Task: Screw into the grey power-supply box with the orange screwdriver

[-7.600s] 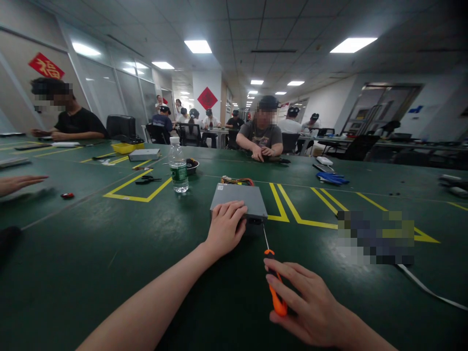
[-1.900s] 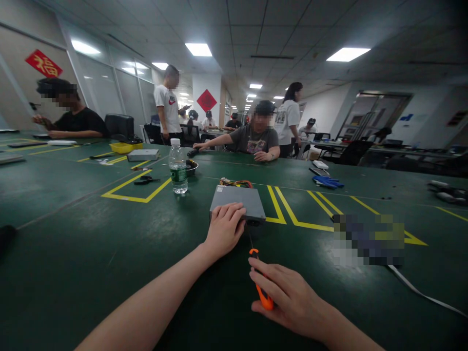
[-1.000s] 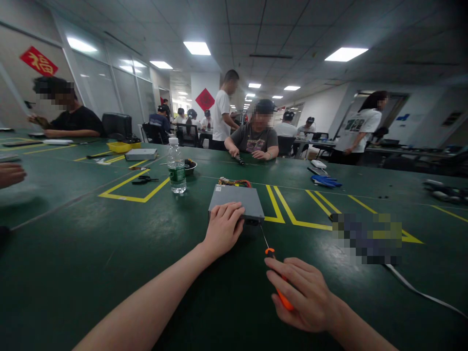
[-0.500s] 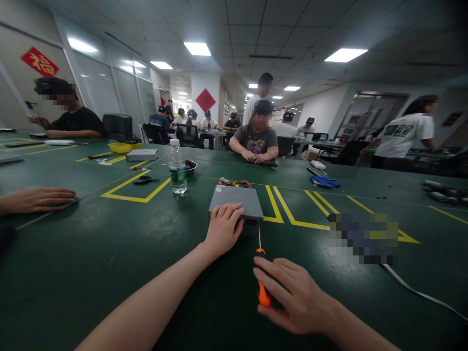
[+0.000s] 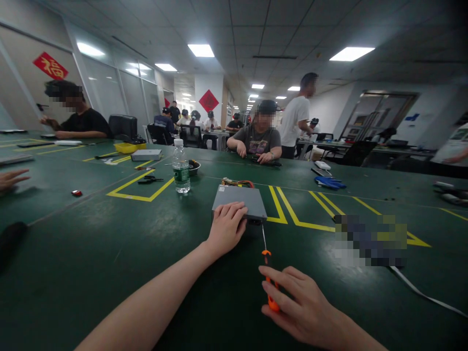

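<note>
A grey metal computer power supply (image 5: 239, 197) lies on the green table, its bundle of coloured wires (image 5: 237, 183) coming out at the far side. My left hand (image 5: 228, 224) grips it, fingers laid over the top and thumb at the near edge. Between the fingers and thumb of my right hand (image 5: 296, 300) is a screwdriver (image 5: 266, 257) with an orange and black handle. Its thin shaft points away from me, and the tip meets the near right corner of the power supply's front face. Whether the tip sits in a screw is too small to tell.
Left of the power supply stands a water bottle (image 5: 181, 168), with a dark bowl (image 5: 194, 167) behind it. Blue gloves (image 5: 330, 183) lie farther right, near a blurred item with a white cable (image 5: 424, 292). Another person's hand (image 5: 12, 180) is at the left edge; a co-worker (image 5: 259, 136) sits opposite.
The screwdriver handle has shifted slightly right and tilted, with my right fingers around it. My left hand stays on the power supply. At left, another person's hand has drawn back, exposing a small red item.
</note>
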### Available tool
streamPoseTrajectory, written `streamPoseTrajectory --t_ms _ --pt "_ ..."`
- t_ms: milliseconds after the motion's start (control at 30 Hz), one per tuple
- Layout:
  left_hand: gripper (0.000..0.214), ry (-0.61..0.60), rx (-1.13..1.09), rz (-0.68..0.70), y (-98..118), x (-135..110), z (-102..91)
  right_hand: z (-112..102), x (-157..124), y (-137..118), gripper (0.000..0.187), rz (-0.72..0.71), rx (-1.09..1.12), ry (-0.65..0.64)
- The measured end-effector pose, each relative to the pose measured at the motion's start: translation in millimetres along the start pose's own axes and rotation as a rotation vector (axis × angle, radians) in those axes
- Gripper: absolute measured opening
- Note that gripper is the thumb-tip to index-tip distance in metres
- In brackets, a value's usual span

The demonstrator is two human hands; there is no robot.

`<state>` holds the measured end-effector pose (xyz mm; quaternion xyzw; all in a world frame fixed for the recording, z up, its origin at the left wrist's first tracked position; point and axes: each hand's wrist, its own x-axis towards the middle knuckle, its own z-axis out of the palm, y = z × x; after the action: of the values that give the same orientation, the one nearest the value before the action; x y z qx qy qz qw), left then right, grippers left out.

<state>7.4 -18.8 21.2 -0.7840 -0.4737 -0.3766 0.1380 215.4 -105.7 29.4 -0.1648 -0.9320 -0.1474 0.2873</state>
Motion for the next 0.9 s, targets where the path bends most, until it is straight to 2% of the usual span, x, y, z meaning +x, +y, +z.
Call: streamPoseTrajectory --t_ms 133,233,333,400,567,667,800,900 --pt "0.026 -0.010 -0.015 -0.002 -0.4 0.0 0.5 4.3 -4.0 2.4 0.019 0.027 0.030 0.041" --pt "0.025 -0.013 -0.024 -0.003 -0.6 0.1 0.5 -0.2 -2.4 3.1 0.031 0.022 0.020 -0.031" --pt "0.025 -0.017 -0.022 0.001 -0.4 0.1 0.0 -5.8 -0.8 4.0 0.033 -0.004 0.005 -0.109" --pt "0.025 -0.022 -0.016 0.003 -0.2 0.2 -0.4 -6.0 -2.5 5.1 0.030 -0.013 0.000 -0.084" --pt "0.025 -0.028 -0.013 0.001 0.0 0.4 -0.9 0.6 -9.7 7.1 0.024 0.025 0.035 0.073" --pt "0.025 -0.026 -0.017 0.002 -0.3 0.3 -0.5 -1.1 -6.8 5.9 0.026 0.050 0.037 0.054" --pt "0.025 -0.024 -0.015 -0.001 -0.6 -0.1 0.7 -7.4 -0.1 4.4 0.030 0.004 -0.020 -0.053" --pt "0.025 -0.024 -0.008 -0.001 -0.6 -0.2 1.1 -6.0 -2.7 5.0 0.026 -0.010 -0.034 -0.023"
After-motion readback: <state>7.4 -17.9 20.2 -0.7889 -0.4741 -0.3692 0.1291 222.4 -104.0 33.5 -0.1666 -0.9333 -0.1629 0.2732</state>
